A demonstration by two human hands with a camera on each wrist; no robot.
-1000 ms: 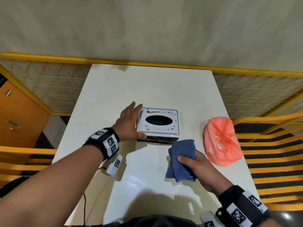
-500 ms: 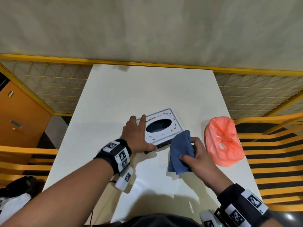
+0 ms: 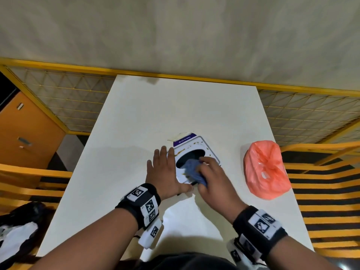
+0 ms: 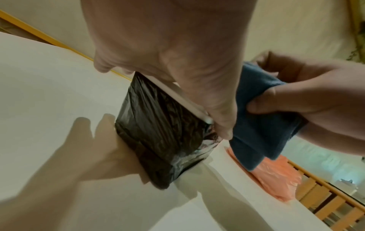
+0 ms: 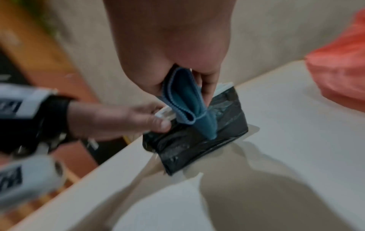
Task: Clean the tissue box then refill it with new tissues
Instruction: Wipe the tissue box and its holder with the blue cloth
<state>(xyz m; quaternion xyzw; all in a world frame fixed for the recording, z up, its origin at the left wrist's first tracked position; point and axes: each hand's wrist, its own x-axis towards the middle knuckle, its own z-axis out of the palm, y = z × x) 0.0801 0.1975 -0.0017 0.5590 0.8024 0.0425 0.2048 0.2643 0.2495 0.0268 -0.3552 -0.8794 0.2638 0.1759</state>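
Observation:
The tissue box [image 3: 196, 147] has a white top with an oval opening, a purple strip at its far end and dark wrapped sides [image 4: 162, 125]. It stands turned at an angle near the middle of the white table [image 3: 155, 110]. My left hand [image 3: 165, 172] lies against the box's left side with straight, spread fingers, its thumb at the near corner. My right hand [image 3: 212, 180] grips a folded blue cloth [image 3: 191, 170] and holds it on the box top, over the near part of the opening. In the right wrist view the cloth [image 5: 185, 103] hangs down over the box's dark side [image 5: 197, 140].
An orange plastic bag [image 3: 265, 168] sits on the table to the right of the box. A yellow railing [image 3: 175, 75] with mesh runs behind and beside the table. An orange cabinet [image 3: 25, 137] stands at far left, and a black-and-white bundle [image 3: 17, 230] lies low on the left.
The box has been turned from square-on to an angle under my left hand. My right hand has brought the blue cloth from the table in front of the box up onto its top.

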